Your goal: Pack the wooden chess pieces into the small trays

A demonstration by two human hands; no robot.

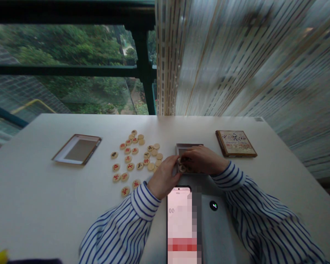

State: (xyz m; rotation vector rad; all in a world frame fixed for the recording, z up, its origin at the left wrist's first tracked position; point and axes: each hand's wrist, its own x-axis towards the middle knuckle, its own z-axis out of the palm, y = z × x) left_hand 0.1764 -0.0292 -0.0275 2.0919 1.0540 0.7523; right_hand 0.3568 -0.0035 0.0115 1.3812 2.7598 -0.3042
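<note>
Resting over the open box [179, 146], my right hand [202, 160] has its fingers bent down inside the walls. They hide what they touch, so I cannot tell whether I am pinching anything. A dark-marked piece [182, 168] sits at the box's near left corner, just beside my fingertips. My left hand [166, 176] is at the box's left side, with the thumb by the near corner; whether I am clasping the wall or only touching it, I cannot tell.

To the left of the box, loose round pieces [128, 159] are spread on the white table [30, 198], some with red characters, some with black, others plain side up. Well beyond them, also left of the box, lies a shallow tray [82, 150]. Right of the box is a closed case [238, 142] with a printed cover. On my side of the box lies a phone [178, 223], its screen lit.
</note>
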